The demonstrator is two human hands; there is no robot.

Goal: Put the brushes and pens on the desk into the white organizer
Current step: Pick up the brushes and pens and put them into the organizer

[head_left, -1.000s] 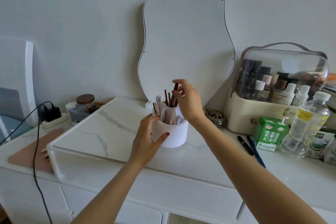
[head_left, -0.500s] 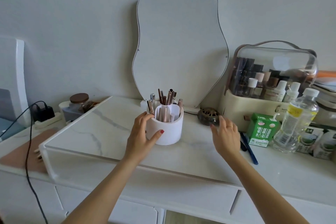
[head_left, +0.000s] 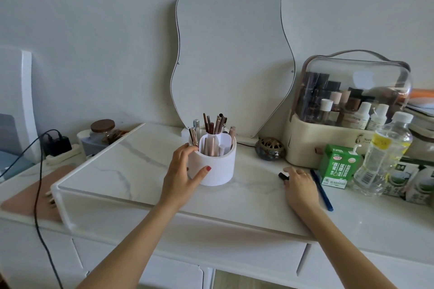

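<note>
Now that the right hand (head_left: 299,185) has dropped from the round white plastic organizer (head_left: 212,164) onto the short black pen (head_left: 283,176), fingers closing, left hand (head_left: 182,171) steadies the organizer; slim blue pen (head_left: 321,189) remains.

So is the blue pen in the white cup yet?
No, out. The blue pen lies flat on the desk beside the right hand, apart from the white organizer.
</note>
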